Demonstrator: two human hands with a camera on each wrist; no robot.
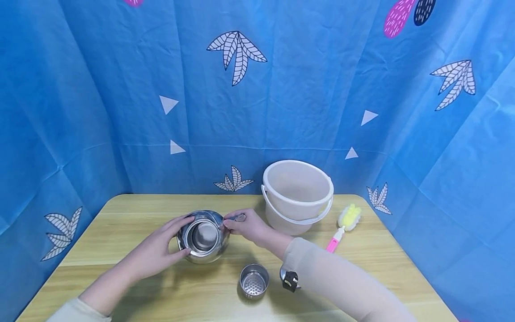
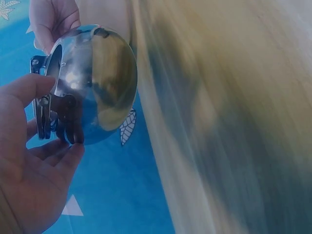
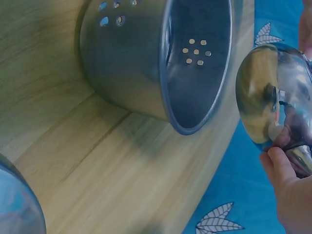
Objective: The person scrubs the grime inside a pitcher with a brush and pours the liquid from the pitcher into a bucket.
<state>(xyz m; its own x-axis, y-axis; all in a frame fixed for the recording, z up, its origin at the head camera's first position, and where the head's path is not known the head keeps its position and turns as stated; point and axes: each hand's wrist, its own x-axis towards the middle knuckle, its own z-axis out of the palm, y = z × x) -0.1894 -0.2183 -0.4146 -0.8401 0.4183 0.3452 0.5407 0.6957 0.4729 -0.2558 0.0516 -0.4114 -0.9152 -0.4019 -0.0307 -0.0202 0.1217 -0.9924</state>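
Note:
A shiny steel teapot [image 1: 205,236] is held over the table, its round mouth facing the head camera. My left hand [image 1: 166,243] grips it from the left, thumb and fingers spread around the rim. On its right side, my right hand [image 1: 249,228] pinches the spout [image 1: 240,218]. The left wrist view shows metal handle hinges [image 2: 44,114] beside the left fingers. Below the pot, a perforated steel strainer basket [image 1: 254,281] stands on the table with its opening up. A lid with a black knob [image 1: 290,281] lies partly hidden beneath the right sleeve.
A white bucket [image 1: 277,211] with its handle hanging down stands at the back right of the wooden table [image 1: 132,223]. Right of it lies a sponge brush [image 1: 349,218] with a pink handle. Blue patterned curtain [image 1: 257,112] surrounds the table's back and sides.

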